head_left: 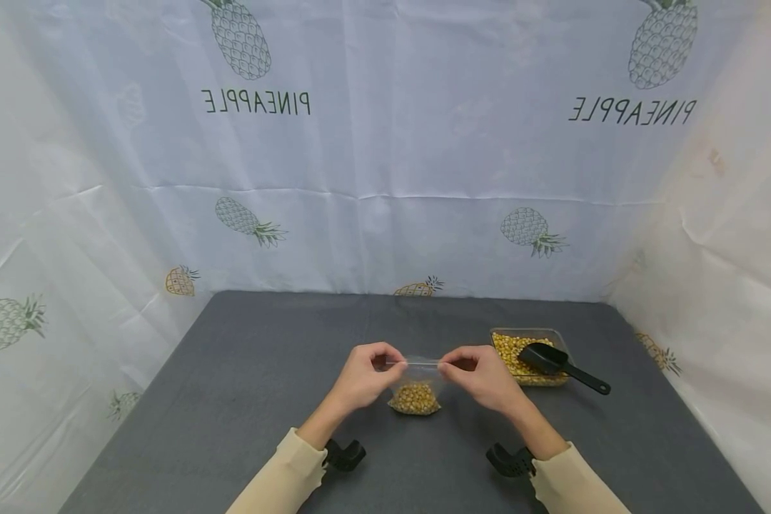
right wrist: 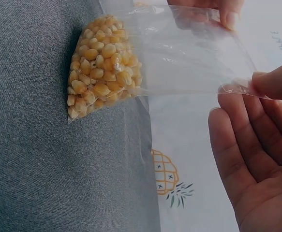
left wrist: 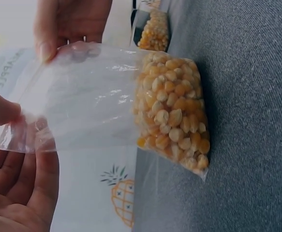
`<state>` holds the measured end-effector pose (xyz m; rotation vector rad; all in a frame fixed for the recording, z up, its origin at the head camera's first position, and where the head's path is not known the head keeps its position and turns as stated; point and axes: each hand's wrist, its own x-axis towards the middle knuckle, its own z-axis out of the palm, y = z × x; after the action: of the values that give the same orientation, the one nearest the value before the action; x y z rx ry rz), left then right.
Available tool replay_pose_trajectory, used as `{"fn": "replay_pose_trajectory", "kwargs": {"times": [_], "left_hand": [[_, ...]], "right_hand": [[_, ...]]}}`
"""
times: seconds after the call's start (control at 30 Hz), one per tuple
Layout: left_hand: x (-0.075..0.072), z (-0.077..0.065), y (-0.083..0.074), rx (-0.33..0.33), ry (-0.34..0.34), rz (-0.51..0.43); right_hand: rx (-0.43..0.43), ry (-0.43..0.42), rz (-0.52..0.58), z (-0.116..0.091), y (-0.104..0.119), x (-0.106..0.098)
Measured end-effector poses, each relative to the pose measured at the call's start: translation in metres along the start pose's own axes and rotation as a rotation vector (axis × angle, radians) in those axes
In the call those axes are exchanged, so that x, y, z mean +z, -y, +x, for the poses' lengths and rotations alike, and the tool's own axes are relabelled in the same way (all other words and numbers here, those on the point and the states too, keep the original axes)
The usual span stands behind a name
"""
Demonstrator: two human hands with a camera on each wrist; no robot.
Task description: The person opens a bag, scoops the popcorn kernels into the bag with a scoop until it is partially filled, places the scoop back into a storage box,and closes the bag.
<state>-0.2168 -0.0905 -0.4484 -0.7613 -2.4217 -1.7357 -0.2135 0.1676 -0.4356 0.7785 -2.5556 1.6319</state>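
A clear plastic zip bag (head_left: 415,398) stands on the grey table with corn kernels (left wrist: 172,106) filling its lower part. My left hand (head_left: 368,373) pinches one top corner of the bag between thumb and fingers. At the opposite top corner, my right hand (head_left: 482,377) pinches the edge the same way. Between the two hands the bag's top edge runs straight and taut. In the right wrist view the kernels (right wrist: 104,67) sit at the bag's base, which touches the table, while the upper part of the bag is empty.
A clear rectangular container (head_left: 532,333) of corn kernels stands at the right of the table (head_left: 263,400). A black scoop (head_left: 552,360) lies across it, its handle jutting out over the right side. A white pineapple-print curtain (head_left: 385,143) surrounds the table's back and sides.
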Motion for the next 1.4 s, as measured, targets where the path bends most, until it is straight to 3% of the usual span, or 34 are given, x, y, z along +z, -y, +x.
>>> {"fn": "replay_pose_trajectory", "kwargs": {"times": [0.3, 0.6, 0.87, 1.23, 1.4], "left_hand": [[-0.008, -0.003, 0.005, -0.008, 0.007, -0.029], [-0.013, -0.003, 0.008, -0.011, 0.027, -0.158], [-0.017, -0.005, 0.004, -0.008, 0.049, -0.225], [-0.012, 0.004, 0.007, -0.112, 0.038, -0.210], [-0.012, 0.007, 0.009, -0.147, 0.024, -0.248]], "right_hand": [[0.013, -0.011, 0.047, -0.003, -0.004, -0.002], [0.048, -0.021, 0.076, -0.004, -0.002, -0.004], [0.058, 0.012, 0.175, -0.007, -0.001, -0.008], [0.147, -0.009, 0.201, -0.003, -0.014, -0.009], [0.170, -0.022, 0.204, 0.001, -0.018, -0.009]]}}
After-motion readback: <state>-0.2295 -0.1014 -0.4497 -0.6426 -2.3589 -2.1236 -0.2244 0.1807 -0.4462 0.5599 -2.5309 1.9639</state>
